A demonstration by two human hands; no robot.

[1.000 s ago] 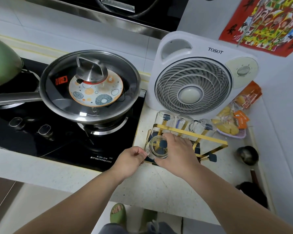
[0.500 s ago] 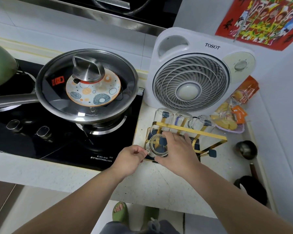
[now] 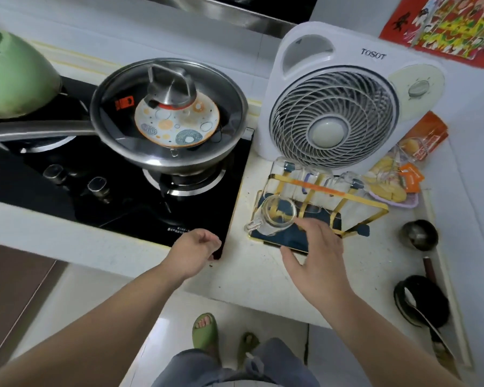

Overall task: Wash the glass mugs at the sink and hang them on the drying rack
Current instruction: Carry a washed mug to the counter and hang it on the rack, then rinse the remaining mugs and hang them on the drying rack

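Note:
A gold drying rack with a dark blue base stands on the counter in front of the fan. A clear glass mug hangs upside down on its near-left peg, handle pointing left. Three more glass mugs hang on the far pegs. My right hand hovers just right of and below the near mug, fingers spread, touching nothing. My left hand is loosely curled and holds nothing, over the stove's front corner, well left of the rack.
A lidded steel pan sits on the black gas stove to the left. A white fan stands behind the rack. Snack bags, a small metal cup and a black pan lie to the right.
Both hands have let go of the near mug, which now hangs on the rack. The left hand pulled back to the left and the right hand drew back toward me.

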